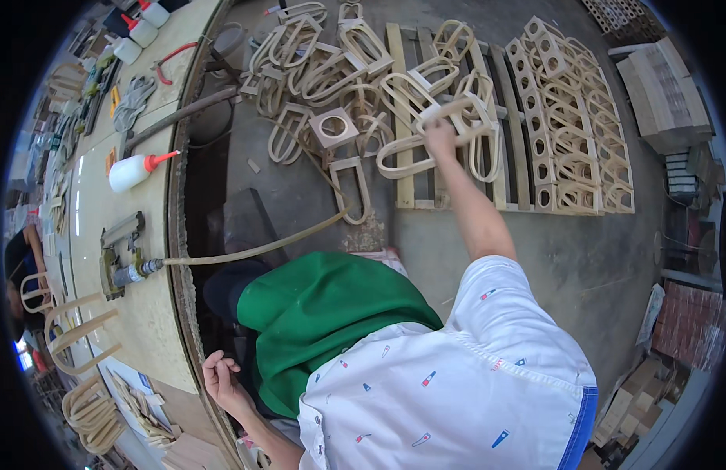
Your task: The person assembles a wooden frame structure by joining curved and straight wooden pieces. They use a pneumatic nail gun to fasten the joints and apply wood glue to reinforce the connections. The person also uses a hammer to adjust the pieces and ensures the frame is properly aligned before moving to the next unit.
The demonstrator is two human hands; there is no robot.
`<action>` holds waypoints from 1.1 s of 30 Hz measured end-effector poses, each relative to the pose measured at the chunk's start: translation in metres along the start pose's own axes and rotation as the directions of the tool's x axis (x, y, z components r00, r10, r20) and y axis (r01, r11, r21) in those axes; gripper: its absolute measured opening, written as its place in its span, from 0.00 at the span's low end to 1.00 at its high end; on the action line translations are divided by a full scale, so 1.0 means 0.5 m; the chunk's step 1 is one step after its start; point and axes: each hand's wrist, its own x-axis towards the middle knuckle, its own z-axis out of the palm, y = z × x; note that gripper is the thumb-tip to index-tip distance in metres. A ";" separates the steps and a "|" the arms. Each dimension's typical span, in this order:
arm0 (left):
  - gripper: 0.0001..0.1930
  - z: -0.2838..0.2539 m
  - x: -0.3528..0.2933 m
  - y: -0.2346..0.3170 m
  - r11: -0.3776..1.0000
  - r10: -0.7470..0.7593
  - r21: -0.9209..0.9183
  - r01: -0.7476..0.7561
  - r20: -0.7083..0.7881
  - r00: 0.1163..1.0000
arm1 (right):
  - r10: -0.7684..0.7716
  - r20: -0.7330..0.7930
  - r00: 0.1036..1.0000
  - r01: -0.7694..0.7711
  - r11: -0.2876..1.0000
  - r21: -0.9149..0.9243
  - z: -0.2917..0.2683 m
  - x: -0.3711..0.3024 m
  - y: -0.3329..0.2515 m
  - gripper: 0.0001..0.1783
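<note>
My right hand (439,139) is stretched out over the pallet, its fingers closed on a pale bent-wood frame (406,163) with long rounded loops. Other looped wooden frames (457,39) lie about it on the pallet, some overlapping the held one. Left of the pallet is a loose heap of similar frames (312,59), with a square block with a round hole (334,128) in front. Low beside the workbench edge, my left hand (222,377) is loosely curled with nothing in it. The green apron (331,301) covers my lap.
A workbench (147,313) on the left bears an air nail gun (124,258) with its hose (261,249) trailing to the right, and a glue bottle (132,172). Stacked frames (570,125) stand in rows right of the pallet slats (402,192). Boards (664,94) are piled far right.
</note>
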 end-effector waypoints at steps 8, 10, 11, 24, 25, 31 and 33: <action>0.09 0.023 0.001 -0.010 0.987 0.068 0.148 -0.068 0.005 0.998 | 0.049 0.436 0.899 -0.090 0.993 0.074 0.110 -0.361 -0.038 0.14; 0.12 0.014 -0.022 0.001 0.956 0.047 0.293 -0.013 -0.107 0.993 | 0.015 0.537 0.843 -0.115 0.982 0.153 0.100 -0.441 -0.012 0.14; 0.12 0.035 -0.033 0.030 0.949 -0.011 0.308 0.064 -0.170 0.985 | -0.071 0.545 0.835 -0.048 0.978 0.201 0.080 -0.477 -0.015 0.14; 0.09 -0.015 -0.104 -0.043 0.967 -0.101 -0.255 0.017 -0.321 0.942 | -0.445 0.894 -0.048 0.424 0.801 0.422 -0.058 -0.642 -0.646 0.15; 0.09 -0.020 -0.110 -0.049 0.966 -0.120 -0.259 0.028 -0.346 0.931 | -0.482 0.870 -0.101 0.375 0.792 0.482 -0.037 -0.673 -0.682 0.14; 0.12 -0.096 -0.152 -0.038 0.985 -0.117 -0.167 0.035 -0.510 0.852 | -0.625 0.662 -0.414 0.235 0.630 0.741 0.048 -0.878 -0.812 0.14; 0.12 -0.130 -0.173 -0.028 0.991 -0.107 -0.125 0.043 -0.565 0.818 | -0.628 0.614 -0.478 0.202 0.602 0.773 0.062 -0.934 -0.826 0.13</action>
